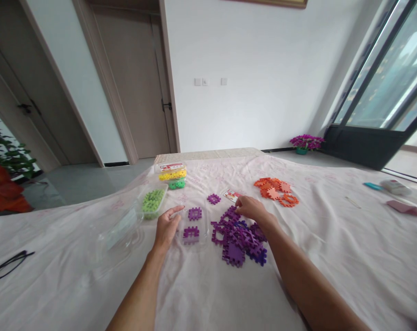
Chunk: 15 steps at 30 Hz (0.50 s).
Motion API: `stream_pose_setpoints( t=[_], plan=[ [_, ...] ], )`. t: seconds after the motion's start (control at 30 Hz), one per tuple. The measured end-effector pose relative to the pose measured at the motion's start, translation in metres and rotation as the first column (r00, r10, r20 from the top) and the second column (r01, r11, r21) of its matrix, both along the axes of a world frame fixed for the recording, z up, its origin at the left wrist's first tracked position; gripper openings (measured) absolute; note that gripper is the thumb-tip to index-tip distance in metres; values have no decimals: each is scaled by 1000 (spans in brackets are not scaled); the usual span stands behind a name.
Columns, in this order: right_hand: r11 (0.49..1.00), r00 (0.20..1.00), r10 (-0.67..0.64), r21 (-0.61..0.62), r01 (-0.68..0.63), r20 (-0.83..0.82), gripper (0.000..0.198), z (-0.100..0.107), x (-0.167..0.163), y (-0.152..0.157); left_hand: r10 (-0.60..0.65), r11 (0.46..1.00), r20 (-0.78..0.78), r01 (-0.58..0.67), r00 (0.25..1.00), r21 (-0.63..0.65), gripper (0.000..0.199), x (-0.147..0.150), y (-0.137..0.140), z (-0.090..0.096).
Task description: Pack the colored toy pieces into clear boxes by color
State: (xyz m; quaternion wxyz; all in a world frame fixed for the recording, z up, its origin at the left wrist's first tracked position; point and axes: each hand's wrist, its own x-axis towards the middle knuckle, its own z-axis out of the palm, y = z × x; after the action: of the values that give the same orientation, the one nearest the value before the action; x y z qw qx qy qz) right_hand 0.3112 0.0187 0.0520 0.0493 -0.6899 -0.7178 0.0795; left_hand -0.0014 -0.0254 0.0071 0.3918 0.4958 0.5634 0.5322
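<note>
My left hand [167, 226] lies at the left edge of a clear plastic box [204, 232], its fingers stretched out and apart. Inside that box are two purple toothed square building pieces, one [195, 214] behind the other [191, 233]. To the right is a loose pile of purple building pieces [234, 253], with some dark blue ones [262, 258] among them. At the far edge of this pile my right hand [252, 209] pinches a purple piece [232, 212]; its fingertips are partly hidden. A single purple piece [214, 198] lies beyond the box.
Orange pieces [272, 188] lie at the back right, near a printed card [231, 196]. At left stand a tub of light green pieces [153, 201] and stacked boxes with yellow pieces [172, 175]. Clear empty packaging [119, 239] and glasses [10, 265] are on the cloth [201, 294].
</note>
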Motion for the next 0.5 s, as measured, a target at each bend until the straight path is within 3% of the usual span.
stream_pose_setpoints(
  t=[0.13, 0.27, 0.5],
  plan=[
    [1000, 999, 11, 0, -11, -53, 45, -2, 2, 1, -10, 1000, -23, 10, 1000, 5, 47, 0, 1, -1],
    [986, 984, 161, -29, -164, -76, 53, -3, 7, 3, -32, 999, -28, 32, 999, 14, 48, 1, 2, -3],
    [887, 871, 436, -56, -458, -226, 65, 1, 20, 3, -83, 997, -9, 83, 997, 11, 49, -2, 1, 4]
  ],
)
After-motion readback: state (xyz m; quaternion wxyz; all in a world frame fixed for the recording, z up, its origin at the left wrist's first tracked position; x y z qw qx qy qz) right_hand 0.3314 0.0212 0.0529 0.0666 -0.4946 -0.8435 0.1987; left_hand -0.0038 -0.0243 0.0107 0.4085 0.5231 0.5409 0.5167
